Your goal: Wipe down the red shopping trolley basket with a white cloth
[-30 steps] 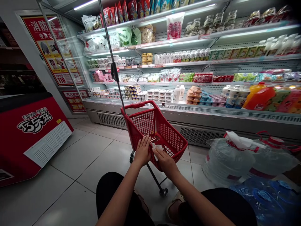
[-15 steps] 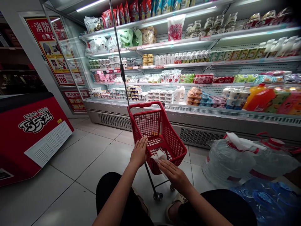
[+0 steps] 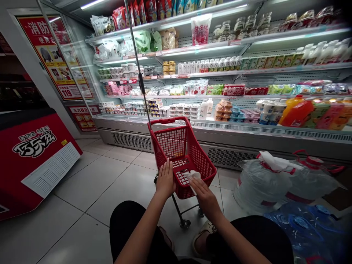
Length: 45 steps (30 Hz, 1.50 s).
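Note:
A small red shopping cart (image 3: 202,161) stands on the tiled floor in front of me, with a thin metal pole rising from its far end. My left hand (image 3: 165,179) rests on the cart's near left rim, fingers together and laid over the edge. My right hand (image 3: 202,190) presses a white wipe (image 3: 193,175) flat against the near rim of the cart, fingers stretched over it. My knees in black trousers show at the bottom of the view.
A lit refrigerated shelf (image 3: 220,126) with dairy, drinks and packets runs across the back. A red chest freezer (image 3: 33,157) stands at the left. Large water bottles (image 3: 264,183) in plastic lie on the floor at the right, with blue wrapped ones (image 3: 308,231) nearer me.
The cart has turned so its basket faces me more squarely. My right hand with the wipe has slid along the near rim, while my left hand stayed on the left rim.

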Each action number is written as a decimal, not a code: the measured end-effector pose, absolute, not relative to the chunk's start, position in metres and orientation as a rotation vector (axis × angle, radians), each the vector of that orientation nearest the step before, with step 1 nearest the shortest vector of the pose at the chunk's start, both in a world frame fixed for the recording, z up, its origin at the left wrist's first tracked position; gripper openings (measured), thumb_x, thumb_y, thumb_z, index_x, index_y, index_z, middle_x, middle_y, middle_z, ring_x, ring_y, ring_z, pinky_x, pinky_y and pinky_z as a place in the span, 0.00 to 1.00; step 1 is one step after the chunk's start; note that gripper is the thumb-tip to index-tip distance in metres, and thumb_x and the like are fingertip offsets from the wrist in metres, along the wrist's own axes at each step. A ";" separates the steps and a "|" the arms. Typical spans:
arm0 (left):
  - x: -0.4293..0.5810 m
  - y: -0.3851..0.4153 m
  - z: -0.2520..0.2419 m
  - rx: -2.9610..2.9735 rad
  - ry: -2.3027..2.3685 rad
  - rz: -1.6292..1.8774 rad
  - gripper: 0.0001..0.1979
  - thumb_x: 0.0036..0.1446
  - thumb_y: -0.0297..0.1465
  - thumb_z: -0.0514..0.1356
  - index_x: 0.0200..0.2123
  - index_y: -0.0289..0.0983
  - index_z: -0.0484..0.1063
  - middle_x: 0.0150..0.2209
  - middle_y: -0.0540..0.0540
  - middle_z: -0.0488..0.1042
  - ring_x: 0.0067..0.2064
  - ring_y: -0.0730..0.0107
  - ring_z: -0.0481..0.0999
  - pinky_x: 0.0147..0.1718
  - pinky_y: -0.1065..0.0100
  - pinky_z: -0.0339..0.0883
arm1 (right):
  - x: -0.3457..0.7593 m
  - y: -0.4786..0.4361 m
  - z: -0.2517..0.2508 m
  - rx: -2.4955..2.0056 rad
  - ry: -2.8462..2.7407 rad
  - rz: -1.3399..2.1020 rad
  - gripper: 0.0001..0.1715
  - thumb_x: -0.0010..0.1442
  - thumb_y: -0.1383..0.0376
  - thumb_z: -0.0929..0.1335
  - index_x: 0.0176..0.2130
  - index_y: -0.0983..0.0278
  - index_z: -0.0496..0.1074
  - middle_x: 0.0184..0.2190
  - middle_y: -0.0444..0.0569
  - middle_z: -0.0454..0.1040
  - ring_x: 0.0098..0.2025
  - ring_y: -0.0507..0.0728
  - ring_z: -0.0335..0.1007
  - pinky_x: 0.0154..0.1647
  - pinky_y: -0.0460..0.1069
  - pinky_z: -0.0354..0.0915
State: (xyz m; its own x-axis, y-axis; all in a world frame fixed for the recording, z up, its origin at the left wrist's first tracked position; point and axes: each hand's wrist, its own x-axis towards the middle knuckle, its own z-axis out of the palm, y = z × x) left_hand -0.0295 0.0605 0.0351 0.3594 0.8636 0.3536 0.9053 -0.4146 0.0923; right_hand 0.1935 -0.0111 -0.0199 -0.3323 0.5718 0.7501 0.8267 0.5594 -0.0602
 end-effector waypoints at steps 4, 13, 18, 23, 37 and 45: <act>-0.015 0.039 0.019 -2.471 -1.537 -0.616 0.46 0.62 0.24 0.53 0.77 0.31 0.32 0.78 0.33 0.42 0.78 0.53 0.41 0.74 0.48 0.46 | 0.154 -0.012 -0.019 -1.079 -2.106 -0.463 0.44 0.66 0.80 0.58 0.76 0.62 0.48 0.69 0.52 0.67 0.72 0.58 0.61 0.69 0.59 0.66; -0.027 0.020 0.019 -2.498 -1.485 -0.654 0.51 0.59 0.30 0.57 0.77 0.34 0.29 0.78 0.37 0.42 0.78 0.53 0.44 0.74 0.48 0.46 | 0.230 -0.013 -0.024 -1.104 -2.138 -0.427 0.45 0.67 0.80 0.56 0.76 0.57 0.47 0.71 0.49 0.63 0.73 0.59 0.59 0.72 0.61 0.64; -0.031 0.037 0.019 -2.486 -1.539 -0.679 0.53 0.57 0.31 0.59 0.77 0.32 0.31 0.78 0.33 0.43 0.78 0.49 0.43 0.74 0.46 0.46 | 0.272 -0.002 -0.027 -1.264 -1.961 -0.423 0.43 0.69 0.78 0.57 0.76 0.54 0.47 0.70 0.48 0.65 0.72 0.60 0.61 0.70 0.62 0.66; -0.011 0.031 0.009 -2.518 -1.519 -0.598 0.53 0.53 0.33 0.61 0.76 0.27 0.38 0.77 0.29 0.38 0.78 0.44 0.36 0.74 0.44 0.41 | 0.213 0.000 -0.029 -1.199 -1.999 -0.380 0.44 0.69 0.79 0.56 0.77 0.57 0.44 0.70 0.51 0.65 0.73 0.59 0.59 0.68 0.60 0.68; -0.019 0.015 0.009 -2.512 -1.457 -0.640 0.52 0.56 0.26 0.57 0.77 0.35 0.31 0.78 0.36 0.40 0.78 0.51 0.40 0.73 0.46 0.48 | 0.243 0.004 -0.018 -1.191 -2.058 -0.374 0.42 0.71 0.76 0.57 0.77 0.55 0.46 0.71 0.50 0.63 0.72 0.59 0.60 0.70 0.61 0.65; -0.009 0.016 0.007 -2.520 -1.442 -0.657 0.54 0.54 0.27 0.59 0.77 0.35 0.30 0.78 0.34 0.43 0.78 0.48 0.43 0.73 0.42 0.45 | 0.218 0.006 -0.021 -1.241 -2.020 -0.335 0.41 0.71 0.75 0.57 0.77 0.56 0.45 0.71 0.50 0.64 0.73 0.60 0.57 0.75 0.67 0.55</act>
State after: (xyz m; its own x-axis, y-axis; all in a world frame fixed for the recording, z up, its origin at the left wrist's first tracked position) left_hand -0.0091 0.0163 0.0070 0.4370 0.7785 0.4505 0.8508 -0.5203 0.0739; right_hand 0.2178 0.0062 -0.0208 -0.2676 0.6631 0.6990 0.8532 0.5001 -0.1479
